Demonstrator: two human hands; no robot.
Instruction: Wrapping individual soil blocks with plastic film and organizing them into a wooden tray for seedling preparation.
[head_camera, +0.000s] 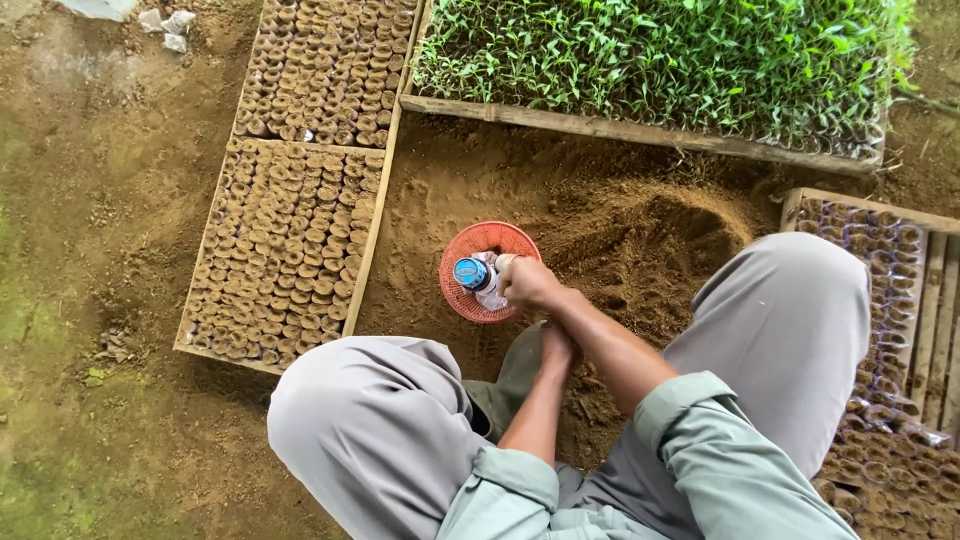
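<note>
Squatting over the dirt floor (620, 215), I had my right hand (528, 282) reaching forward to the middle of the frame, its fingers (508, 264) curled closed around something small and pale at the edge of a round red basket (487, 241). A clear plastic bottle with a blue cap (472, 274) lay inside that basket, just left of my knuckles and touching or nearly touching them. My left hand (557, 349) sat lower, tucked under my right forearm between my knees; its fingers were hidden, so I could not tell whether they were open or closed. A mound of loose brown soil (668, 232) rose just right of the basket. At the left of the frame lay a wooden tray (377, 215) packed with rows of small soil-filled pots, with another like it above. Across the upper right ran a wooden tray of green seedlings (660, 50). At the right edge stood a slatted wooden tray (938, 290) holding small clear bags of soil. My grey trousers (370, 420) filled the lower frame.
</note>
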